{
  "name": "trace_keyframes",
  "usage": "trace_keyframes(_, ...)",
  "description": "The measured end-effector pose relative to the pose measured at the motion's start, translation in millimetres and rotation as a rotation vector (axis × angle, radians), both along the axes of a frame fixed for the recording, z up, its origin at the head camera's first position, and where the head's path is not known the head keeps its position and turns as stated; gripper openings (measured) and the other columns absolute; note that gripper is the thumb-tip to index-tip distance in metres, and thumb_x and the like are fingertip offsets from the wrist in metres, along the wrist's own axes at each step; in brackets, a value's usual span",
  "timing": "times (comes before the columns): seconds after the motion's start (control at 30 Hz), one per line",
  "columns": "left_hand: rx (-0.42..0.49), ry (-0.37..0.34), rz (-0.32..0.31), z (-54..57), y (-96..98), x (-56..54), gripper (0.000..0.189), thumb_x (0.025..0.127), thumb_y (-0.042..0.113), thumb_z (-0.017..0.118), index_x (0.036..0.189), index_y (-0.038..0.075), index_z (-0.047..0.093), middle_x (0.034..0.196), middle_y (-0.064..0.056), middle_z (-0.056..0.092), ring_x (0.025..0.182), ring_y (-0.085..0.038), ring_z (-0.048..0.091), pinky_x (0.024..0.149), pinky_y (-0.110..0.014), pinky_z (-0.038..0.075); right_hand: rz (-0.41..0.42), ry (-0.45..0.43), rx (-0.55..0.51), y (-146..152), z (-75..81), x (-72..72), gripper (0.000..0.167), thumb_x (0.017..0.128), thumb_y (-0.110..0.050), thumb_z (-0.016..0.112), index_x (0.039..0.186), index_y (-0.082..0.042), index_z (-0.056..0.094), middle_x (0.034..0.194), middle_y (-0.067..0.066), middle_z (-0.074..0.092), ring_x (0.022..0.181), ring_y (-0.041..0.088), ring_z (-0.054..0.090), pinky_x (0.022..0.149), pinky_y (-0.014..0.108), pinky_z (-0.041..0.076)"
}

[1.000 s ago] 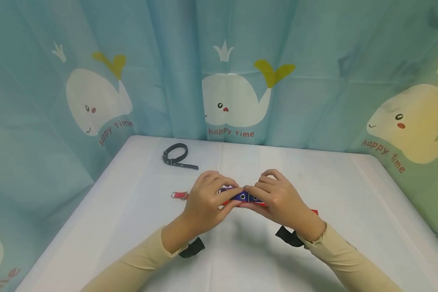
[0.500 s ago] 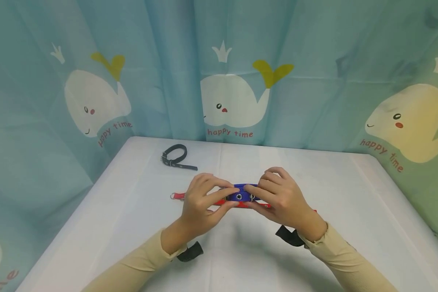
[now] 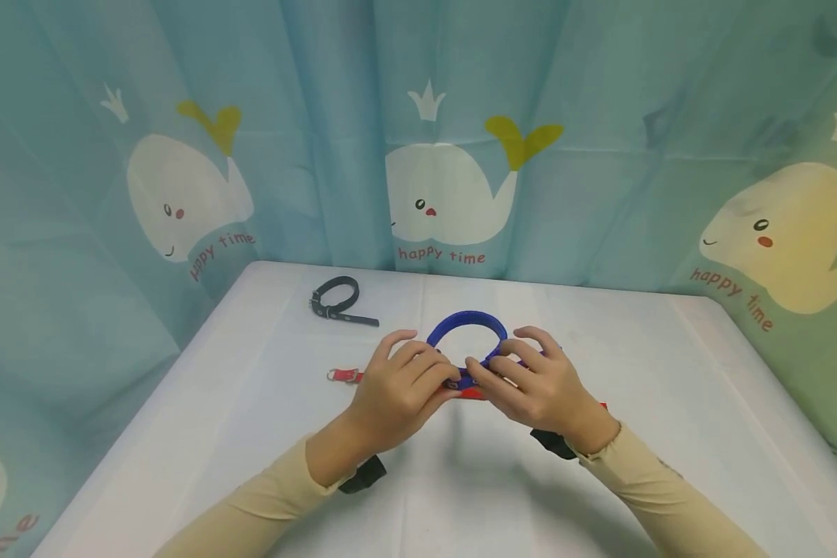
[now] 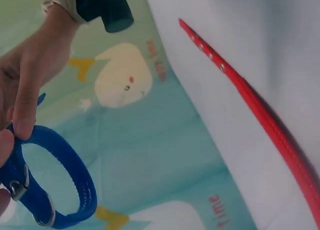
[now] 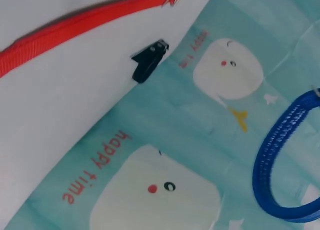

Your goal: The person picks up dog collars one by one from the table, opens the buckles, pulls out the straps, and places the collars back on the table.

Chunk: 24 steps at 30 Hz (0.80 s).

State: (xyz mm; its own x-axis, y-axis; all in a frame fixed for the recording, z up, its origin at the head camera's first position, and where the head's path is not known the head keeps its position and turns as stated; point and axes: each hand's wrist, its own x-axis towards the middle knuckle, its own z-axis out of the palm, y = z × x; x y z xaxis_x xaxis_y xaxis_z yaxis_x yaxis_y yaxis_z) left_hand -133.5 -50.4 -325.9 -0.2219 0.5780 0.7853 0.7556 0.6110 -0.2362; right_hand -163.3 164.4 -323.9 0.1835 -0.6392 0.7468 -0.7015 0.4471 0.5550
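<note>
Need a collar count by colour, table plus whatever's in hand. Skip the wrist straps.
Blue collar: 1
Red collar: 1
Black collar: 1
Total: 3

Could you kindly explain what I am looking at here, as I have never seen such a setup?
There is no machine, just a person's left hand and right hand. The wide picture comes from a head camera; the two tilted ones come from wrist cameras, one per arm. Both hands hold a looped blue strap above the table, where a red strap lies stretched out and a black strap lies looped farther back. Behind hangs a whale-patterned curtain.
</note>
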Motion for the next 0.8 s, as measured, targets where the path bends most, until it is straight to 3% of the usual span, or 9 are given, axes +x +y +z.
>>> trace_keyframes(0.1, 0.016, -0.099, -0.039, 0.4, -1.9, 0.5, 0.025, 0.074, 0.028, 0.079, 0.088, 0.011, 0.067, 0.085, 0.001, 0.069, 0.088, -0.017, 0.060, 0.093, -0.042, 0.045, 0.027, -0.019, -0.013, 3, 0.5, -3.2, 0.018, 0.090, -0.022, 0.059, 0.090, -0.010, 0.073, 0.062, 0.000, 0.058, 0.061, 0.019, 0.057, 0.063, 0.041, 0.051)
trace_keyframes(0.2, -0.011, -0.167, -0.016, 2.3, -2.6, 1.7, 0.028, 0.075, 0.031, 0.078, 0.090, 0.012, 0.066, 0.087, 0.001, 0.067, 0.092, -0.017, 0.058, 0.095, -0.043, 0.044, 0.030, -0.037, -0.015, 3, 0.4, -4.1, 0.018, 0.091, -0.022, 0.059, 0.091, -0.011, 0.073, 0.062, 0.001, 0.058, 0.061, 0.019, 0.058, 0.063, 0.041, 0.051)
trace_keyframes(0.37, -0.127, -0.130, 0.084, 3.5, -1.3, 2.6, 0.034, 0.078, 0.043, 0.073, 0.093, 0.014, 0.064, 0.087, 0.002, 0.064, 0.091, -0.017, 0.058, 0.096, -0.045, 0.044, 0.009, -0.064, -0.003, -2, -0.7, 0.4, 0.024, 0.092, -0.028, 0.059, 0.092, -0.007, 0.072, 0.063, 0.001, 0.058, 0.061, 0.018, 0.056, 0.065, 0.040, 0.051)
trace_keyframes(0.47, -0.126, -0.158, 0.125, 3.9, -2.6, 2.9, 0.031, 0.079, 0.040, 0.073, 0.093, 0.014, 0.064, 0.086, 0.002, 0.064, 0.088, -0.015, 0.060, 0.096, -0.043, 0.045, -0.014, -0.243, 0.003, -1, 0.2, 4.7, 0.036, 0.095, -0.036, 0.053, 0.092, -0.005, 0.072, 0.065, 0.001, 0.060, 0.062, 0.017, 0.055, 0.067, 0.037, 0.049)
trace_keyframes(0.57, -0.057, -0.294, 0.145, 4.2, -6.2, 3.4, 0.030, 0.077, 0.033, 0.077, 0.094, 0.013, 0.062, 0.087, 0.001, 0.063, 0.086, -0.014, 0.058, 0.094, -0.041, 0.046, -0.038, -0.479, -0.007, 4, 2.1, 8.2, 0.044, 0.097, -0.040, 0.045, 0.093, -0.005, 0.072, 0.070, 0.002, 0.061, 0.064, 0.014, 0.053, 0.065, 0.029, 0.046)
trace_keyframes(0.63, -0.017, -0.388, 0.141, 4.5, -8.1, 3.6, 0.031, 0.077, 0.030, 0.077, 0.097, 0.012, 0.061, 0.089, 0.001, 0.063, 0.085, -0.014, 0.057, 0.093, -0.039, 0.046, -0.037, -0.581, -0.005, 8, 3.2, 9.9, 0.045, 0.097, -0.040, 0.044, 0.095, -0.005, 0.072, 0.073, 0.001, 0.059, 0.064, 0.012, 0.051, 0.061, 0.023, 0.044)
trace_keyframes(0.7, -0.004, -0.443, 0.134, 3.8, -8.9, 3.4, 0.032, 0.078, 0.030, 0.076, 0.100, 0.013, 0.060, 0.088, 0.001, 0.061, 0.086, -0.014, 0.055, 0.092, -0.039, 0.046, -0.032, -0.619, 0.007, 9, 3.2, 11.7, 0.043, 0.097, -0.038, 0.045, 0.096, -0.004, 0.072, 0.074, 0.001, 0.057, 0.062, 0.010, 0.050, 0.056, 0.019, 0.042)
trace_keyframes(0.8, -0.001, -0.460, 0.103, 2.7, -8.1, 2.7, 0.030, 0.080, 0.031, 0.074, 0.101, 0.014, 0.063, 0.085, 0.002, 0.059, 0.085, -0.013, 0.054, 0.091, -0.037, 0.045, -0.035, -0.613, 0.015, 8, 2.2, 14.7, 0.039, 0.097, -0.034, 0.046, 0.098, -0.004, 0.071, 0.074, 0.001, 0.056, 0.059, 0.009, 0.047, 0.052, 0.016, 0.040)
